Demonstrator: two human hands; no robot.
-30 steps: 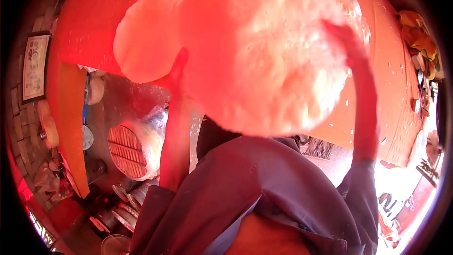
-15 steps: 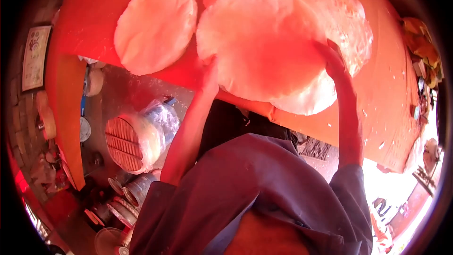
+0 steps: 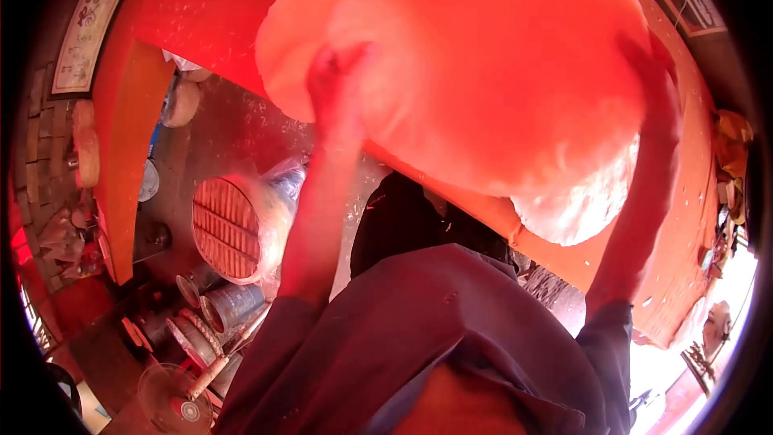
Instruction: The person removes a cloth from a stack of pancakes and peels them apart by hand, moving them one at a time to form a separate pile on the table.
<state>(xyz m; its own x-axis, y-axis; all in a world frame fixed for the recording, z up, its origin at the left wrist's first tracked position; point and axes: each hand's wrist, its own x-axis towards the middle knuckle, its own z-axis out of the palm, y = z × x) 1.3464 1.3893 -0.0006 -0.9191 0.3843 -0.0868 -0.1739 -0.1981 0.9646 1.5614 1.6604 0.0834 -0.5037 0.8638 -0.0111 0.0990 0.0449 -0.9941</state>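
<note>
Between my two hands a large, thin, round dough sheet [image 3: 507, 72] is held up over the red table [image 3: 201, 12]. My left hand [image 3: 338, 72] is closed on its left edge, with the fingers partly blurred. At the far right edge my right hand [image 3: 651, 64] grips the same sheet, its fingertips hidden in the glare. Another round dough sheet [image 3: 294, 24] lies on the table at the left, partly covered by the raised one. Below the raised sheet's lower right edge, a pale dough sheet [image 3: 576, 213] shows on the table.
A round slatted container [image 3: 225, 229] wrapped in plastic stands on the floor at the left. Near it are metal buckets [image 3: 229, 306] and a round fan-like object [image 3: 177, 399]. A framed certificate [image 3: 84, 40] hangs on the brick wall. Assorted items sit along the right side.
The dough sheet has been lifted and brought nearer the camera, with both hands higher in view. It now overlaps the left sheet. The camera view has also shifted.
</note>
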